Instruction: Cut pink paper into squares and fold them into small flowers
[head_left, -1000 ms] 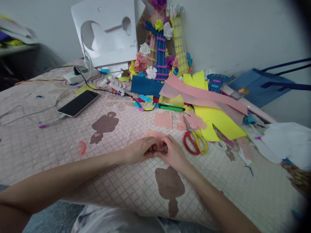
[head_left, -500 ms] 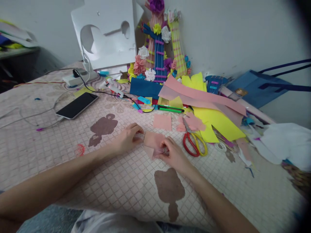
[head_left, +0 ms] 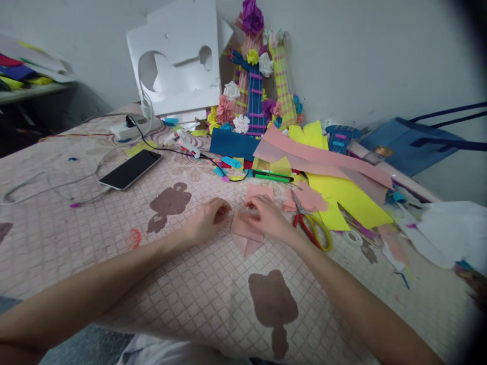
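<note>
A small square of pink paper [head_left: 246, 231] with its lower corners folded to a point lies on the patterned tablecloth before me. My left hand [head_left: 210, 220] is at its upper left corner, fingers curled and closed at the edge. From the right, my right hand [head_left: 267, 216] reaches over the upper part, thumb and fingers bent in on the paper, partly hiding it. Just beyond lies a flat pink paper square [head_left: 259, 191]. Right of my right hand are more pink pieces [head_left: 312, 196] and scissors with red and yellow handles [head_left: 322, 234].
A phone [head_left: 131, 170] on a cable lies left, near a glue gun [head_left: 184, 143] and power strip [head_left: 131, 129]. Behind are a green cutter [head_left: 273, 176], pink strips [head_left: 323, 157], yellow paper [head_left: 342, 195] and flower-trimmed paper guitars [head_left: 255, 101]. A white plastic bag [head_left: 452, 228] sits right.
My right hand has moved from the paper's lower right side to its upper part. The fold at the bottom now shows as a point. The view has shifted slightly.
</note>
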A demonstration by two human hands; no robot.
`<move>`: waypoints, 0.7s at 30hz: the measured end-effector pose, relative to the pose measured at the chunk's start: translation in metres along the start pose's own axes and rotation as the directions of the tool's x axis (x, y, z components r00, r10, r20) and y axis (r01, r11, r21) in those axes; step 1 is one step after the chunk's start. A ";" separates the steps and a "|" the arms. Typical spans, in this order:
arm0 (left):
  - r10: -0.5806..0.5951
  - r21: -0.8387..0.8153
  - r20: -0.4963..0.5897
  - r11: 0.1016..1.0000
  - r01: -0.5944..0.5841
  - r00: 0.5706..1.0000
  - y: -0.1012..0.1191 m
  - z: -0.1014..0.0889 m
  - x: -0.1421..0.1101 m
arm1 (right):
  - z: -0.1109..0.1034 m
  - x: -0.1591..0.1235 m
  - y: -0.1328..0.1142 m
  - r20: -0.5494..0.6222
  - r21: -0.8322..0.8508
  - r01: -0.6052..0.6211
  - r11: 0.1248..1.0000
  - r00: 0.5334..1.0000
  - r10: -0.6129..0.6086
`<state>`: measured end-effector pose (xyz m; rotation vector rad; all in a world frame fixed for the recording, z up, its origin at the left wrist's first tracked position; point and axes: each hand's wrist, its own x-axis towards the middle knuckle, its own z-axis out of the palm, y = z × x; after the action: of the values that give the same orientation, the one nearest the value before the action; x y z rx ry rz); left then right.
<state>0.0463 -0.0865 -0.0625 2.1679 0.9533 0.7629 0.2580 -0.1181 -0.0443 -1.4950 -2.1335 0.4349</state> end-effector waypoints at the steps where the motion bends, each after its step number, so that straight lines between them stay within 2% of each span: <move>1: -0.018 -0.021 0.001 1.000 0.018 1.000 -0.001 0.000 0.000 | 0.001 0.006 -0.002 0.055 0.007 -0.024 1.000 0.998 0.024; 4: -0.066 -0.081 0.004 0.994 0.066 0.998 -0.002 -0.002 0.001 | 0.000 0.015 -0.008 0.201 0.054 -0.085 0.995 0.977 0.072; 6: -0.095 -0.147 0.000 0.985 0.094 0.995 -0.002 -0.003 0.002 | -0.003 0.014 -0.009 0.248 0.078 -0.076 0.994 0.967 0.055; 8: -0.113 -0.285 0.039 0.951 0.120 0.993 -0.001 -0.005 0.004 | -0.007 0.010 -0.009 0.265 0.192 -0.100 0.976 0.963 0.047; 9: -0.110 -0.378 0.089 0.916 0.136 0.990 0.000 -0.006 0.005 | -0.008 0.007 -0.009 0.254 0.290 -0.137 0.947 0.965 0.062; 11: -0.078 -0.546 0.217 0.816 0.188 0.973 0.004 -0.008 0.007 | -0.008 -0.002 -0.008 0.199 0.517 -0.235 0.823 0.968 0.152; 13: -0.049 -0.624 0.329 0.738 0.256 0.943 0.007 -0.009 0.007 | -0.005 -0.013 -0.007 0.137 0.677 -0.306 0.669 0.946 0.293; 14: -0.052 -0.624 0.361 0.729 0.283 0.931 0.008 -0.009 0.007 | -0.003 -0.018 -0.007 0.119 0.726 -0.325 0.606 0.927 0.355; 16: -0.095 -0.587 0.370 0.747 0.312 0.924 0.009 -0.008 0.008 | 0.001 -0.029 -0.009 0.111 0.794 -0.338 0.505 0.898 0.426; 18: -0.150 -0.550 0.348 0.766 0.331 0.925 0.009 -0.006 0.008 | 0.002 -0.039 -0.010 0.126 0.838 -0.327 0.436 0.895 0.428; 21: -0.196 -0.547 0.377 0.741 0.389 0.905 0.007 -0.007 0.013 | -0.003 -0.049 -0.010 0.134 0.859 -0.293 0.421 0.921 0.367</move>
<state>0.0520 -0.0778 -0.0497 1.4517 0.7315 0.4760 0.2652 -0.1674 -0.0474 -1.2117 -1.1278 1.3533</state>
